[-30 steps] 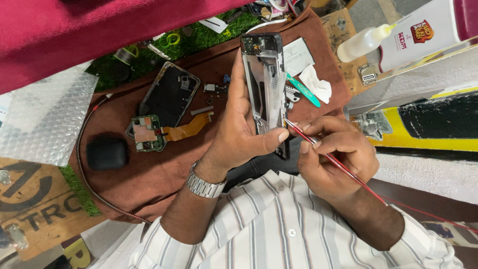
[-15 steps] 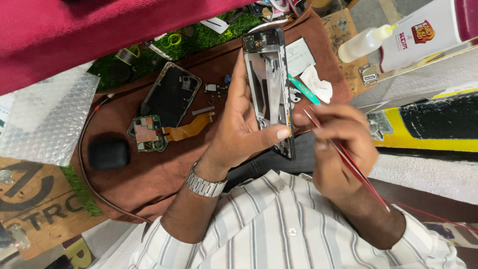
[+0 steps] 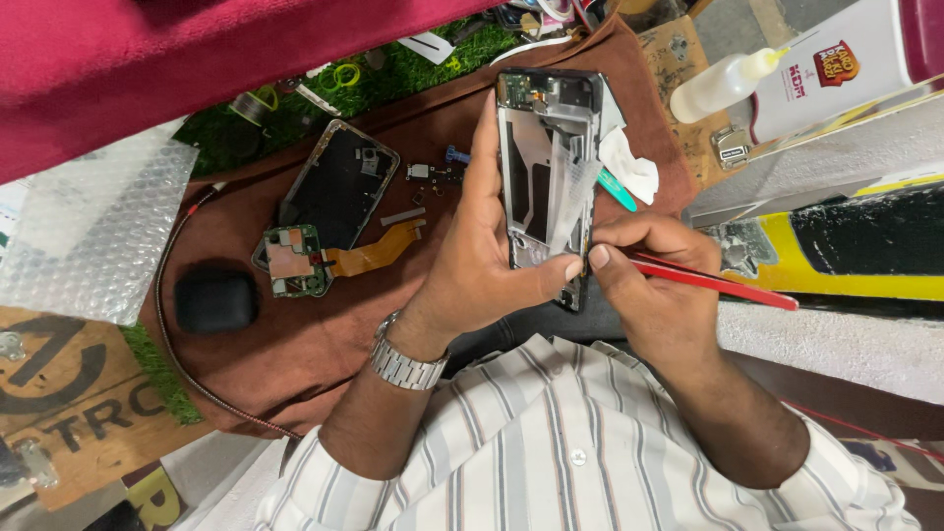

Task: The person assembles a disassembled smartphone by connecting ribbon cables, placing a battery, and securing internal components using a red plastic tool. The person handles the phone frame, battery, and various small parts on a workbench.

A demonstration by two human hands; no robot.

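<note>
My left hand grips an opened phone frame, silver inside with black slots, held upright above a brown cloth. A thin clear strip hangs across the frame's middle. My right hand pinches red tweezers, whose tips touch the frame's lower right edge next to my left thumb. A metal watch sits on my left wrist.
On the cloth lie a phone back cover, a green circuit board with an orange flex cable, small screws and parts, and a black case. Bubble wrap lies at left. A glue bottle and white tissue sit at right.
The red tweezers swung from pointing steeply down to lying nearly level, and my right hand moved in to the frame's lower right edge. The frame stayed in my left hand.
</note>
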